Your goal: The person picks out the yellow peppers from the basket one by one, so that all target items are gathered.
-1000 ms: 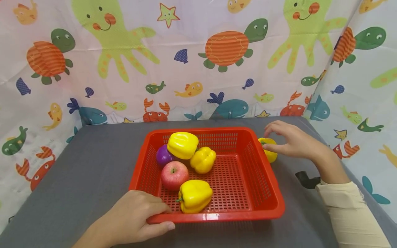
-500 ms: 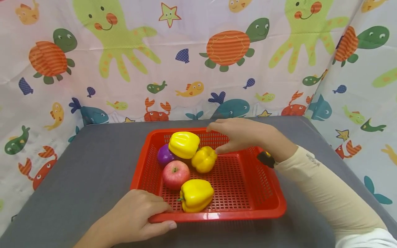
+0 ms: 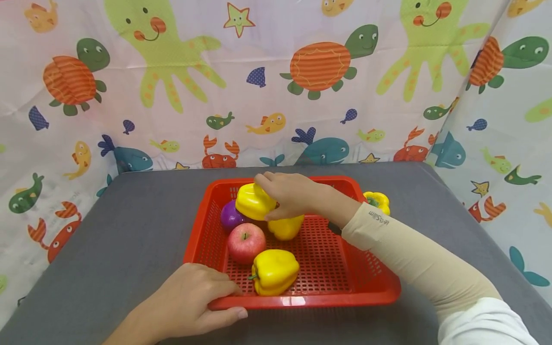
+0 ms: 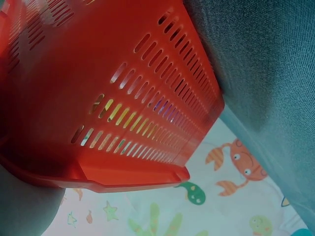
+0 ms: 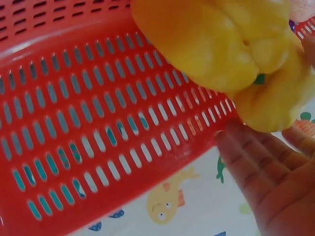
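In the head view my left hand (image 3: 189, 297) grips the near left corner of the red plastic basket (image 3: 327, 301), its fingers inside and the thumb outside the rim. My right hand (image 3: 293, 194) reaches over the basket to the upper yellow bell pepper (image 3: 253, 202). Its fingers lie at the far side and the thumb at the near side; firm contact cannot be told. In the right wrist view the extended fingers (image 5: 251, 172) show beside the yellow peppers. Another yellow bell pepper (image 3: 286, 229) sits below that hand, partly hidden.
Inside the basket are also a purple round item (image 3: 231, 216), a red apple (image 3: 246, 243) and a front yellow bell pepper (image 3: 276, 272). One more yellow bell pepper (image 3: 378, 201) lies outside, right of the basket, on the grey cloth (image 3: 142, 225). A printed curtain (image 3: 267, 96) stands behind.
My right hand has moved left, from the yellow pepper outside the basket, across the rim to the upper yellow pepper inside. My left hand has stayed on the rim.
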A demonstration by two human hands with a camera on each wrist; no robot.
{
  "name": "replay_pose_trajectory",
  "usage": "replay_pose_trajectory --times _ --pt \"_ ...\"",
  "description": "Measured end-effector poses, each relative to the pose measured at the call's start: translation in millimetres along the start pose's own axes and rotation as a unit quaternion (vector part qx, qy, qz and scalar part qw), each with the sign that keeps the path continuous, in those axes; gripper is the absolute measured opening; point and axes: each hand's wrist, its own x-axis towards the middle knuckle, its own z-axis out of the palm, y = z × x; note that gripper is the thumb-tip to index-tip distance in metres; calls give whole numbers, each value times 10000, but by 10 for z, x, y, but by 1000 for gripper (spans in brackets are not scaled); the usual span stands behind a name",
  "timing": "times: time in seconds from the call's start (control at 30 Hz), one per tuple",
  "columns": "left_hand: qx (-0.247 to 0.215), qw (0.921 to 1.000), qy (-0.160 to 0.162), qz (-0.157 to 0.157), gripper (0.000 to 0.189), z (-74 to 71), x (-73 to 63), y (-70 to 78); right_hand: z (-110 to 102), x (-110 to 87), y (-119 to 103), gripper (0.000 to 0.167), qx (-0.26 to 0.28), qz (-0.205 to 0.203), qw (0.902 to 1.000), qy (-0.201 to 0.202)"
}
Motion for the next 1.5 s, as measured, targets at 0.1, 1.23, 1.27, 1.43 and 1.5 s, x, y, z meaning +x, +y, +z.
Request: replay_pose_trajectory --times 0.1,1.23,1.27,1.43,1.5 --pt "33 10000 -9 0 23 -5 -4 3 38 27 -9 64 134 -65 9998 161" --pt "201 9998 25 82 24 -4 3 3 23 -183 77 72 1987 -469 9755 817" --pt "213 9997 26 86 23 -4 3 3 18 -193 78 69 2007 -437 9752 824" --pt "232 9997 22 95 24 -7 1 5 -30 -263 66 61 2086 -462 9728 897" --pt "217 9997 25 93 23 -11 1 7 -52 -285 60 60 2089 -542 9717 958"
